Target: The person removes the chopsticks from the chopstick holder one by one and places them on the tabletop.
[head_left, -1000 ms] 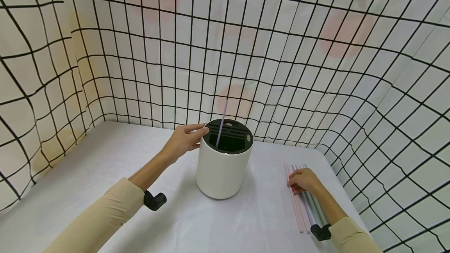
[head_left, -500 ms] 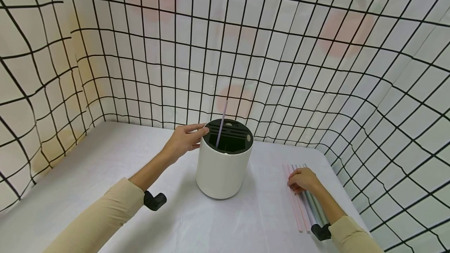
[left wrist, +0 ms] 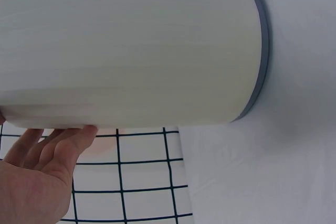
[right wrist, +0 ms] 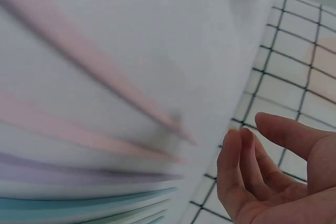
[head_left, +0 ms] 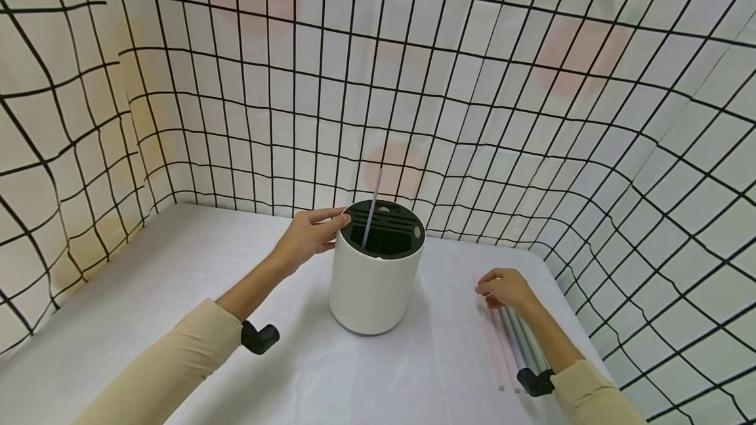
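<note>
Plainly, left hand [head_left: 308, 236] touches unlabelled holder [head_left: 373, 281]; straws [head_left: 511, 340] unmarked.

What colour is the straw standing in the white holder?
Pale lilac: the straw stands in the holder, leaning a little. It shows best in the head view.

- A white cloth [head_left: 147, 294] covers the table, smooth but for faint creases.
- A pale curtain [head_left: 502, 84] printed with a black grid hangs behind and along both sides, closing in the table (it bulges, so the lines bend).
- Faint pink round blotches [head_left: 575, 58] show on the curtain, with yellowish staining [head_left: 126, 110] at the left corner.
- The light is even and soft.
</note>
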`<state>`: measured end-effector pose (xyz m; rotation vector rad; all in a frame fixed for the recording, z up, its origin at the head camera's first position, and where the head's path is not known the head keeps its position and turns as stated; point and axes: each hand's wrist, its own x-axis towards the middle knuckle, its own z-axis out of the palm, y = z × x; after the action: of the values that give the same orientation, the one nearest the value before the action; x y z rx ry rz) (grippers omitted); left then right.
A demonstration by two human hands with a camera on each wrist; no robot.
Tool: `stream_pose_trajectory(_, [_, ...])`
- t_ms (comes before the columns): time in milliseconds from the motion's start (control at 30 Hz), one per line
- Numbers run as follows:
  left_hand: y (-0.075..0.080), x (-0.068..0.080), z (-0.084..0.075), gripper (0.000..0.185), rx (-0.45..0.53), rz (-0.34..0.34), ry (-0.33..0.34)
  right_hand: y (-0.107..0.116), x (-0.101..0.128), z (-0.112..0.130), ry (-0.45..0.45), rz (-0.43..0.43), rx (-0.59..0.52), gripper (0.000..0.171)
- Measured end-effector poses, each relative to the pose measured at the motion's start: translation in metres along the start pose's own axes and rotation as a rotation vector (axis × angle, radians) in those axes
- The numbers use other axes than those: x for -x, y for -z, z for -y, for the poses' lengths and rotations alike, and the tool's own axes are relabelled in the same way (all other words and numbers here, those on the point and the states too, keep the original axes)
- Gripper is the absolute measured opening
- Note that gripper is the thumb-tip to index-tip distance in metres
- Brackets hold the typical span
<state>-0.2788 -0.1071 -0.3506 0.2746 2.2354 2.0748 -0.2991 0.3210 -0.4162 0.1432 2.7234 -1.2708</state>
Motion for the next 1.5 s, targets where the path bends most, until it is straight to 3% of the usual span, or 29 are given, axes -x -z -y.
stream_pose_trajectory(500, [0.0,0.002,-0.003,0.054,-0.002,-0.001,0.007,0.004,0.031,0.122,0.225,-0.02,-0.026,0.028])
stream_pose_trajectory(800, [0.001,0.001,-0.002,0.053,-0.001,-0.001,0.009,-0.007,0.056,0.183,0.339,0.0,-0.062,0.028])
stream_pose_trajectory(1067, [0.001,0.001,-0.003,0.052,-0.01,0.0,0.007,-0.033,0.064,0.211,0.389,0.096,-0.123,0.031])
stream_pose_trajectory(1500, [0.002,-0.002,-0.003,0.053,-0.021,0.027,-0.006,-0.07,0.06,0.228,0.451,0.095,-0.099,0.02])
